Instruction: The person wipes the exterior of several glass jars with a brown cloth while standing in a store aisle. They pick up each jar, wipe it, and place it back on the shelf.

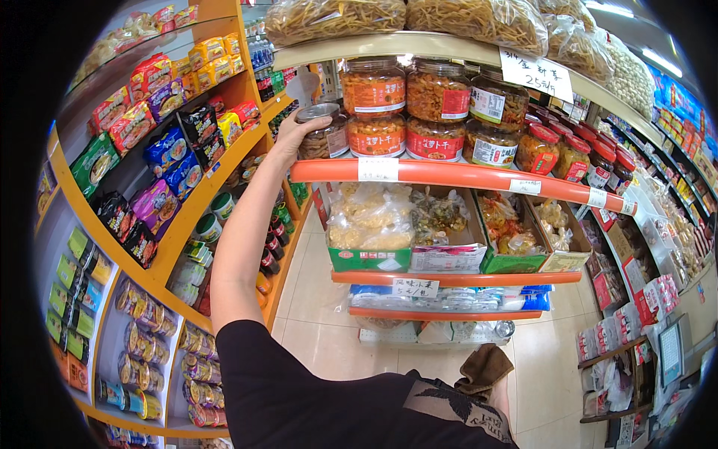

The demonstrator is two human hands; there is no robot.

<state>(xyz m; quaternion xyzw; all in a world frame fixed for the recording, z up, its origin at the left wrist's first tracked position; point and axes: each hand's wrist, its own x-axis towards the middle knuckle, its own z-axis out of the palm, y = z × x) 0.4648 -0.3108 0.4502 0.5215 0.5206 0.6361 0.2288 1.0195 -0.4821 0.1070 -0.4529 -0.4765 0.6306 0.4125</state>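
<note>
My left hand [293,134] reaches to the left end of a shelf. Its fingers wrap a clear jar [322,137] of dark brown food, with the thumb across the front just below the lid. Whether this jar rests on the shelf or is slightly raised, I cannot tell. Beside it stand two stacked rows of larger jars, among them a jar of orange preserved vegetable [373,87] and a lower red-labelled jar [435,139]. Low at my right side, a brown cloth [483,367] is in my right hand [501,394], which is mostly hidden by cloth and shirt.
An orange strip [465,171] with price tags edges the jar shelf. Below are cardboard boxes of bagged food [367,224]. Bags of dried strips [477,25] lie overhead. Instant noodle shelves [168,247] stand close on the left. Red-lidded jars [541,146] continue rightward.
</note>
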